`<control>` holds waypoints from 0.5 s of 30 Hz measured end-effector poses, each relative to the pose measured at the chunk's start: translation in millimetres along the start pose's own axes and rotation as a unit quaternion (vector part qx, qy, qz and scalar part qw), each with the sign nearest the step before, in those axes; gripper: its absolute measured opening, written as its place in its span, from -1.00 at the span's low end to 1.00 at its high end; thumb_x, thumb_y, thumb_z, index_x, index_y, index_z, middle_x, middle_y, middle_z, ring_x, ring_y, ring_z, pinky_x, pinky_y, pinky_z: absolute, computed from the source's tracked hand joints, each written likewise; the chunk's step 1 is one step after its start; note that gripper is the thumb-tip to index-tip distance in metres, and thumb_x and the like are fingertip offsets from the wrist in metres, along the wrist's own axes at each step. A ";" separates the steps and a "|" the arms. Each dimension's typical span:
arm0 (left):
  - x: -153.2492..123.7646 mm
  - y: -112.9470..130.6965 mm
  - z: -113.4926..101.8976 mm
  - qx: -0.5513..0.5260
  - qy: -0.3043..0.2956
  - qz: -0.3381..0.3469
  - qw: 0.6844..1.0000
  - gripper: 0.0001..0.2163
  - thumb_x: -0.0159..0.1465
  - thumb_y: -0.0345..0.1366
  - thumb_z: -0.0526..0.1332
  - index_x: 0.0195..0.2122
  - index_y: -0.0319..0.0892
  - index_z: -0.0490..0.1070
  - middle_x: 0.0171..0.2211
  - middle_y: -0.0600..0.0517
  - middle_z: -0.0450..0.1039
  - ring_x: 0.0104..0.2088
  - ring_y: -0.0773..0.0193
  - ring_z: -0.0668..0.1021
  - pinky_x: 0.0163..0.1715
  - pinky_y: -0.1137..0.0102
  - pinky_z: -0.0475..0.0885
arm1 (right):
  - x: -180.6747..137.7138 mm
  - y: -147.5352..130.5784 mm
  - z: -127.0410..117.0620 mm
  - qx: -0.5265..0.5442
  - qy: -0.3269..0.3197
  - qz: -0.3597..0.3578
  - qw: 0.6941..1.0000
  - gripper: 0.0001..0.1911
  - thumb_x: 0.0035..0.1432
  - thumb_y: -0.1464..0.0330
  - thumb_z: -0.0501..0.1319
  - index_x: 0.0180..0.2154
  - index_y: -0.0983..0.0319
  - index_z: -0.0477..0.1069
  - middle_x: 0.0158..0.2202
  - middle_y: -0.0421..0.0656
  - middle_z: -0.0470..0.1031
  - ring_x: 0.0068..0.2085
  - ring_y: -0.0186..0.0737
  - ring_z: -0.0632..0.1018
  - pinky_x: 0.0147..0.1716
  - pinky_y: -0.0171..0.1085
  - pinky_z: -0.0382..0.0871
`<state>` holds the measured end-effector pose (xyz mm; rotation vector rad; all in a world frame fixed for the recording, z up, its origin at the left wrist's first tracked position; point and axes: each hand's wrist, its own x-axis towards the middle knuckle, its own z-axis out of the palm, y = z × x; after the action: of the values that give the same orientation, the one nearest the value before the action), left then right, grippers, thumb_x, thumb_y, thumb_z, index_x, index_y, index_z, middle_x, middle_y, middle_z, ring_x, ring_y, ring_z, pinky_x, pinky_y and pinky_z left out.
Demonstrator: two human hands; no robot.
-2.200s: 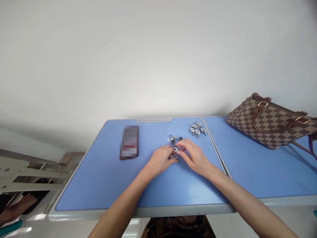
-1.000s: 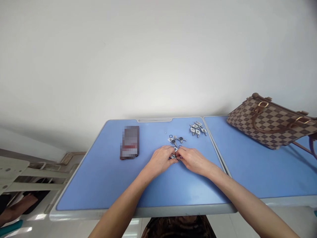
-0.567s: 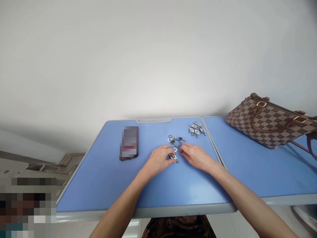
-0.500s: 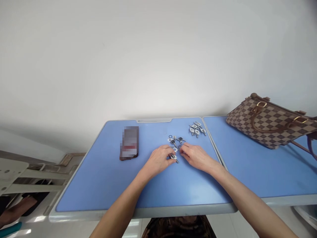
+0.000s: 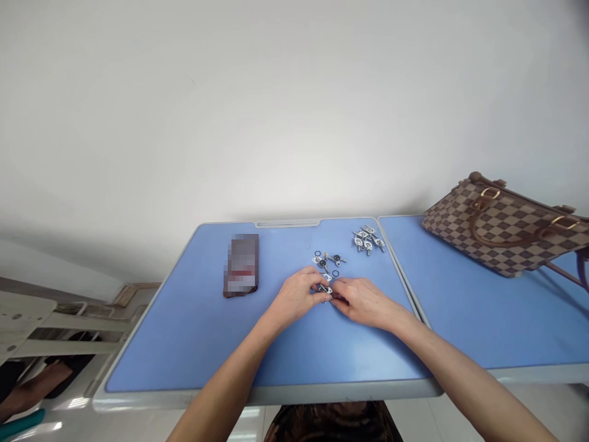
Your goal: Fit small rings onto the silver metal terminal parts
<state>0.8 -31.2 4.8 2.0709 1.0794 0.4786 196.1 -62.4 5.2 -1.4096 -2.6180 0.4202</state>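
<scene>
A: ok where are the hands rn?

B: both low-center of the frame, over the blue bench [image 5: 184, 344]. left hand [image 5: 301, 293] has its thumb + fingers pinched round a small metal part [image 5: 326, 289], so def gripping that one.

A: k, and the right hand [image 5: 361, 301]?

B: fingers curled in at the right end of the same part. tips r hidden tho, so can't tell if they're gripping it or just up against it.

A: anything else near the fingers?

B: yep, a silver plate [image 5: 326, 277] just above the part, close to the left index. dark ring [image 5: 335, 274] flat on the bench just above the right hand.

A: n further up?

B: small cluster a bit above the hands: a 2nd dark ring [image 5: 317, 253], plus 2 bits w/ round black discs, one a bit left [image 5: 323, 263], the other to its right [image 5: 337, 258]. then a pile of metal parts [image 5: 368, 239] near the bench's top right corner, well apart from the hands.

A: rest of the frame?

B: flat dark thing [image 5: 243, 264] left of center on the bench, pixelated so idk what exactly. checkered handbag [image 5: 506, 227] at the right, on the next bench [image 5: 497, 325] over. pale wall [image 5: 294, 110] across the top.
</scene>
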 end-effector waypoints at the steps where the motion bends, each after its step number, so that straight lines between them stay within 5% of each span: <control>1: 1.0 -0.3 -0.4 -0.019 0.006 0.002 1.000 -0.87 0.17 -0.27 0.29 -0.24 -0.07 0.53 -0.19 0.07 0.43 -0.29 0.33 0.51 -0.24 0.43 0.42 | -0.1 -0.1 -0.2 0.002 0.000 0.002 1.000 -0.90 0.24 0.39 0.13 -0.34 0.23 0.36 -0.39 -0.14 0.50 -0.44 -0.24 0.49 -0.49 -0.29 0.08; 6: 5.0 -2.3 -8.2 -0.050 0.060 -0.001 0.997 -0.86 0.19 -0.23 0.29 -0.24 -0.12 0.52 -0.26 0.06 0.47 -0.30 0.32 0.50 -0.27 0.43 0.42 | -0.6 0.0 -2.1 0.005 -0.004 0.020 1.000 -0.92 0.20 0.42 0.14 -0.37 0.22 0.34 -0.41 -0.16 0.49 -0.44 -0.25 0.47 -0.49 -0.29 0.03; 10: 5.1 -7.3 -14.7 0.074 0.105 -0.033 0.991 -0.87 0.24 -0.29 0.24 -0.20 -0.09 0.51 -0.23 0.06 0.45 -0.22 0.27 0.50 -0.23 0.40 0.39 | -0.3 -0.7 -4.5 0.003 -0.017 0.031 0.999 -0.91 0.22 0.41 0.13 -0.36 0.23 0.33 -0.41 -0.18 0.48 -0.43 -0.27 0.46 -0.48 -0.29 0.02; 15: 5.5 -10.0 -14.0 0.178 0.073 -0.068 0.979 -0.86 0.25 -0.34 0.22 -0.17 -0.08 0.50 -0.17 0.05 0.44 -0.16 0.23 0.51 -0.23 0.40 0.37 | 0.0 -2.0 -7.3 -0.002 -0.033 0.037 0.999 -0.90 0.24 0.37 0.13 -0.35 0.23 0.33 -0.39 -0.18 0.47 -0.41 -0.29 0.45 -0.47 -0.30 0.01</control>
<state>-10.1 -16.8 6.4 2.2745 1.4716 0.3950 196.4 -62.2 12.8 -1.5217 -2.6261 0.4801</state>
